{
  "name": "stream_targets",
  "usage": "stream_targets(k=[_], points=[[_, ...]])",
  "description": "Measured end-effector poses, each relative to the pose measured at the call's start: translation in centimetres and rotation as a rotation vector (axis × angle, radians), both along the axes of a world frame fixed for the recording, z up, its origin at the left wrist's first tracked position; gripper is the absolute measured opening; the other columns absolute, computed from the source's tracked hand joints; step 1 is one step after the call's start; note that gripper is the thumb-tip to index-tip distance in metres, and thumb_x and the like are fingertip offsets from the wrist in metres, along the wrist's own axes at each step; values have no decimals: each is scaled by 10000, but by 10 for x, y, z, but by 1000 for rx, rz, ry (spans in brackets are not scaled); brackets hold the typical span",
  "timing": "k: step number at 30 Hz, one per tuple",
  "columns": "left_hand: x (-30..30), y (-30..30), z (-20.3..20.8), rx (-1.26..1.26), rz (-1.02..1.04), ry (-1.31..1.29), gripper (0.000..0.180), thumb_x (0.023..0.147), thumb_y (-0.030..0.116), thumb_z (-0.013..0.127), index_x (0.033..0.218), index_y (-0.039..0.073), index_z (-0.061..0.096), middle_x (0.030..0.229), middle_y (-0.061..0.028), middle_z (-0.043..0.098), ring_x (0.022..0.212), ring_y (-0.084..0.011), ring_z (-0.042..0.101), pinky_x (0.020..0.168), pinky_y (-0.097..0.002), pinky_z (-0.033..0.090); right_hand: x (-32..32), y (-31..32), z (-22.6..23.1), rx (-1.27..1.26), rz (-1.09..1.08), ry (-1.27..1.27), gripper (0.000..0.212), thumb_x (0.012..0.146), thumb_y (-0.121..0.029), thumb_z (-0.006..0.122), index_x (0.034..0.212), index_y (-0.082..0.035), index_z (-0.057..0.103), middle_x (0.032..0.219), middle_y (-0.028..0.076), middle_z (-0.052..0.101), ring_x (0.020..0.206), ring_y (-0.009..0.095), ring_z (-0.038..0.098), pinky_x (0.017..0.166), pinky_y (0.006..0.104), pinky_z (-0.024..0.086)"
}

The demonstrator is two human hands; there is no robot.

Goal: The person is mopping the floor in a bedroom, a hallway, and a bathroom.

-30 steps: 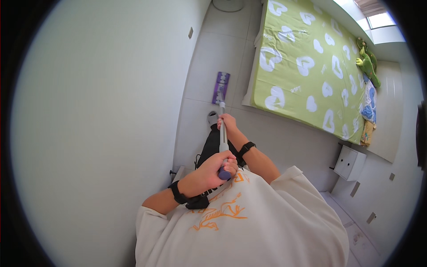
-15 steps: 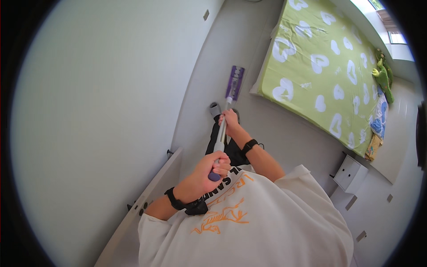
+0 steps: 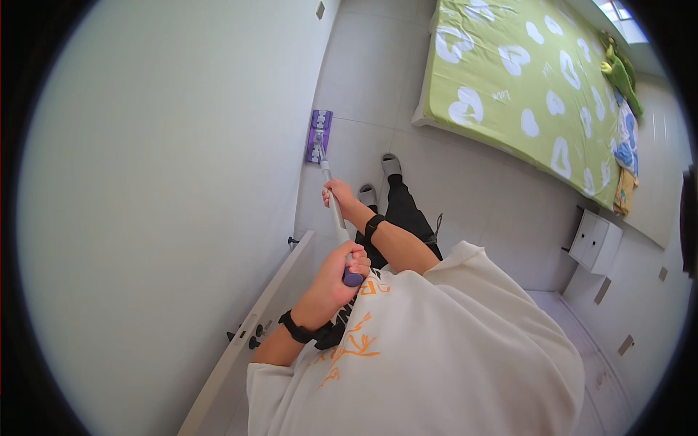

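Note:
A flat mop (image 3: 337, 220) with a pale pole slants away from my body. Its purple rectangular head (image 3: 313, 150) rests on the floor along the foot of the left wall. My left hand (image 3: 340, 270) is wrapped round the top of the handle, whose purple end knob (image 3: 353, 278) sticks out of the fist near my shirt. Farther down the pole, my right hand (image 3: 339, 195) is closed round it. Both wrists wear black bands.
A white wall (image 3: 182, 145) runs along the left. An open door (image 3: 254, 312) with dark handles stands at lower left. Right of the mop is a bed (image 3: 494, 138) with a green heart-patterned sheet. A small white cabinet (image 3: 595, 242) hangs on the right wall. My grey slippers (image 3: 391, 164) are on the floor tiles.
The mop head has swung left, from the middle of the floor to the wall's foot. Both hands keep their grip and have shifted left with the pole. My feet have also changed place.

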State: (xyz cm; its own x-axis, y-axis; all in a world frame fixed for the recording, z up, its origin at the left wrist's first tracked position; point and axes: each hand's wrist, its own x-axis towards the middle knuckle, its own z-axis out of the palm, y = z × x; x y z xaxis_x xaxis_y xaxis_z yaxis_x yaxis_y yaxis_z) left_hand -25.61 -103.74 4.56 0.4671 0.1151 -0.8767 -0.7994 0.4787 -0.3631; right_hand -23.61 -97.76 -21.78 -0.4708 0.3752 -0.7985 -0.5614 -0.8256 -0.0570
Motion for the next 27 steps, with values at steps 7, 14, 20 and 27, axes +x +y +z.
stream_targets(k=[7, 14, 20, 27], points=[[-18, -41, 0, 67, -54, -187, 209, 817, 25, 479, 661, 70, 348, 578, 19, 350, 457, -54, 341, 409, -179, 316, 10, -37, 16, 140, -54, -165, 78, 809, -44, 469, 866, -38, 416, 610, 55, 461, 485, 149, 468, 424, 286, 410], [14, -55, 34, -5, -179, -307, 221, 861, 28, 436, 676, 66, 322, 595, 21, 330, 449, -54, 333, 403, -168, 324, 72, -68, 46, 104, -191, -313, 53, 818, -38, 492, 809, -44, 440, 598, 55, 475, 456, 118, 453, 409, 249, 411], [70, -65, 85, -52, -176, -358, 223, 891, 33, 411, 693, 62, 315, 593, 23, 319, 451, -49, 334, 409, -167, 336, 150, -107, 68, 70, -331, -428, 71, 776, 5, 485, 815, -17, 430, 623, 75, 459, 498, 184, 481, 440, 313, 406], [150, -84, 90, -111, -273, -412, 194, 899, 39, 390, 718, 47, 319, 599, 13, 327, 430, -53, 330, 376, -181, 340, 228, -133, 83, 52, -579, -450, 84, 751, 27, 492, 777, -15, 424, 650, 87, 461, 504, 187, 484, 447, 321, 409]])
